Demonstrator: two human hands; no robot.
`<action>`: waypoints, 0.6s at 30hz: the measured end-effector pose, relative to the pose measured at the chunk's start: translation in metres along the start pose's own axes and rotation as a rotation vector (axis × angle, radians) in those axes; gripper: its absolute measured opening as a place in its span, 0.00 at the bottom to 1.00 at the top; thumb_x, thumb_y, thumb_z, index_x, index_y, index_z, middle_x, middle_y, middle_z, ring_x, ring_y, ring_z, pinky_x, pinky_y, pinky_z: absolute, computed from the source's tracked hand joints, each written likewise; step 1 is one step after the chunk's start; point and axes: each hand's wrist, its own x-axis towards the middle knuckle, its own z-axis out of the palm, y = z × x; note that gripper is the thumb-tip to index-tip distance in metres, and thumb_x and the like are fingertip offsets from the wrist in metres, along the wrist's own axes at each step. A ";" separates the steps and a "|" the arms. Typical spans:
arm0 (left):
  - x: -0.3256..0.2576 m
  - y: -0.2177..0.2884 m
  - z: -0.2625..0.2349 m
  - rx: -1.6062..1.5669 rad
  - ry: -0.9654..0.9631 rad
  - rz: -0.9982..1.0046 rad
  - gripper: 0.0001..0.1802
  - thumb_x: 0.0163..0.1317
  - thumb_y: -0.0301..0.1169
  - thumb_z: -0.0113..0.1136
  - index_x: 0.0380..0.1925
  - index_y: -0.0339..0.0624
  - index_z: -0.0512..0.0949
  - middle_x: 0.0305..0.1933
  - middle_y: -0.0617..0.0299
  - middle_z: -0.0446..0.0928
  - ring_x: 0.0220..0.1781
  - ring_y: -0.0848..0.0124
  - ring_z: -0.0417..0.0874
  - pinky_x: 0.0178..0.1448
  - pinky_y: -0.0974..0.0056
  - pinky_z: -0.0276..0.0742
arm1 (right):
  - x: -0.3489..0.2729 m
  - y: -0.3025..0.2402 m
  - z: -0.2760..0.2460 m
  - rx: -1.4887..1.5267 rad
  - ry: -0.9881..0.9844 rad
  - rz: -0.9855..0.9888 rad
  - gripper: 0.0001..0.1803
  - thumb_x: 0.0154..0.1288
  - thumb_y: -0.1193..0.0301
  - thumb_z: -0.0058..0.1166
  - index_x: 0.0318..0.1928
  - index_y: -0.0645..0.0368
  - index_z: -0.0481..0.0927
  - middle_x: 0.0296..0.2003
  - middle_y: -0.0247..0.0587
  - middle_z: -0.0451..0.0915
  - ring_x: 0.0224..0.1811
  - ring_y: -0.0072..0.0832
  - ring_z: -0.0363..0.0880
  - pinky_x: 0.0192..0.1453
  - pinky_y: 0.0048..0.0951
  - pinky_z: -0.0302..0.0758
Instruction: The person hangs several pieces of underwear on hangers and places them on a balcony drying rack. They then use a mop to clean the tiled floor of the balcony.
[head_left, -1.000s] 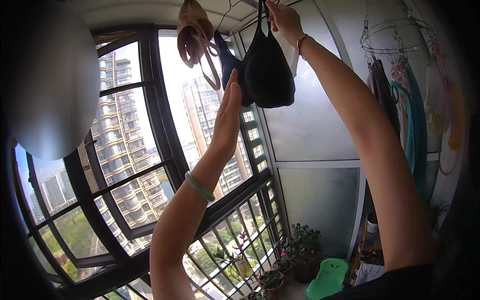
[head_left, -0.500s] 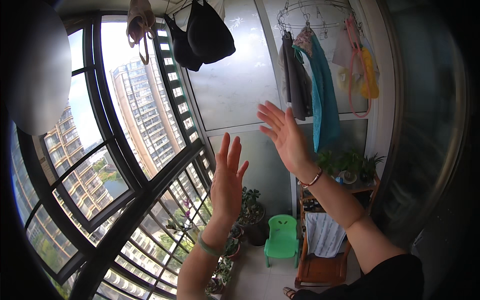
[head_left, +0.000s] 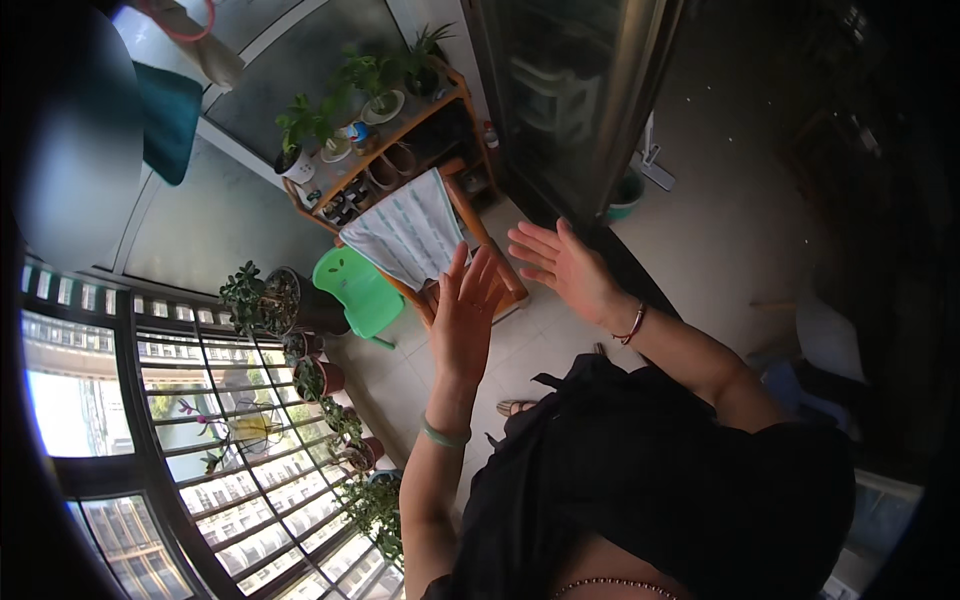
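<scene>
A moment ago my hands were up by the dark clothes on the line; now my head has tipped down and both hands have dropped in front of me, over the balcony floor.

The biggest thing near me is the wooden rack (head_left: 462, 190) with plants on top. A striped cloth (head_left: 412, 232) hangs over its front. That cloth is the thing closest to my hands, just past my fingertips. Next to it sits a small green chair (head_left: 360, 290), then pots of plants (head_left: 268, 298) along the window bars.

My left hand (head_left: 465, 318) is open and flat, fingers together, holding nothing. My right hand (head_left: 562, 268) is open too, fingers spread, holding nothing. The two hands are near each other but not touching.

What could go wrong, I think: if I swing my hands fast, I might knock the rack and tip a pot off the top. I could also bump the chair or trip on it, since I am looking at my hands.
</scene>
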 end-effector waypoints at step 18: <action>0.218 -0.229 0.244 -0.055 -0.265 -0.347 0.32 0.75 0.51 0.35 0.74 0.51 0.49 0.76 0.51 0.51 0.78 0.57 0.49 0.78 0.52 0.46 | -0.090 -0.155 -0.307 0.349 0.484 -0.402 0.38 0.75 0.45 0.33 0.71 0.63 0.56 0.70 0.45 0.60 0.71 0.36 0.60 0.72 0.42 0.60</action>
